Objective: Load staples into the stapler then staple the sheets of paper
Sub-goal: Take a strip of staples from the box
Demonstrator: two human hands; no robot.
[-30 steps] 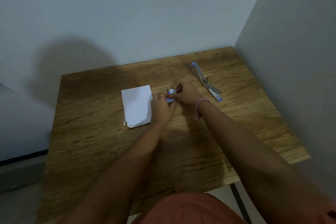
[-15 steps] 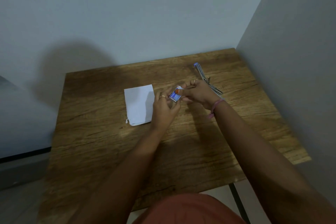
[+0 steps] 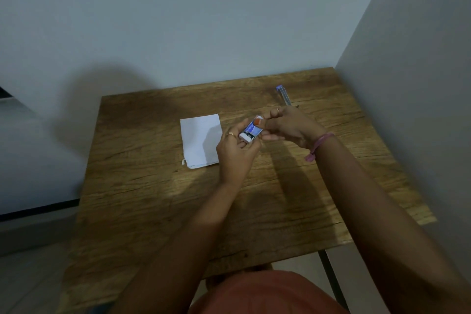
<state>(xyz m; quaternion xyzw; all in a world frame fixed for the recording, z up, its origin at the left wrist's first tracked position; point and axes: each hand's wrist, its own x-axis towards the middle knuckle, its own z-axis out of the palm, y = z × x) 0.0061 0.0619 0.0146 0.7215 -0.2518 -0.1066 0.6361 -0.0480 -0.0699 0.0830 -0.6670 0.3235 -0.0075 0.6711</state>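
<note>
The wooden tabletop (image 3: 158, 194) stood in a corner between two walls. On it lay white sheets of paper (image 3: 200, 140) and, near the far right edge, the opened stapler (image 3: 283, 94).

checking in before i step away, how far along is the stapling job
Early. The blue and silver metal stapler already lies opened out on the wooden table, partly hidden behind the right hand. In hand: the left hand grips the small blue and white staple box while the right hand's fingers pinch its far end. Left: loading staples, then stapling the white paper sheets, which lie untouched.
</note>
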